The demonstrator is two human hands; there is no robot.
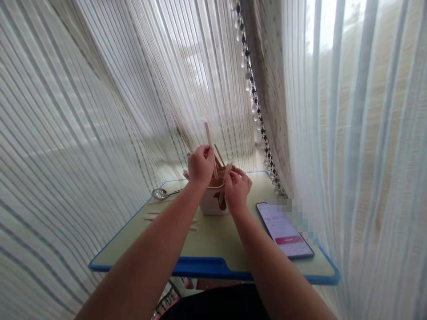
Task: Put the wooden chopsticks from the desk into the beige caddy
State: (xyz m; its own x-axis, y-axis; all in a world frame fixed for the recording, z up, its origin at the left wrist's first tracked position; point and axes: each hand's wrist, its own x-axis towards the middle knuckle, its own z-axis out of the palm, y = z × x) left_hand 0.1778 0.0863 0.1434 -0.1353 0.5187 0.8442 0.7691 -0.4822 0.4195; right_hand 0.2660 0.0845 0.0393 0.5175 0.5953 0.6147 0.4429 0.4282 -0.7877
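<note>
A pale utensil holder point(209, 205) with a dark cutout in its front stands upright on the small table, several wooden sticks rising from it. Over its opening, my left hand point(200, 166) is closed in a pinch around upright wooden chopsticks point(208, 131), whose lower ends reach down to the holder. My right hand point(237, 189) is closed at the holder's right rim. Light wooden sticks point(229, 169) stand beside its thumb and fingers; whether it grips these too I cannot tell. A thin brown stick point(219, 154) leans between the hands.
Loose pale sticks point(151, 217) lie on the left of the green tabletop point(213, 242), partly behind my left forearm. A slotted metal spoon point(160, 194) rests at the back left. On the right lies a phone point(285, 231). Blue edging point(200, 266) rims the table; striped curtains point(100, 111) hang close around it.
</note>
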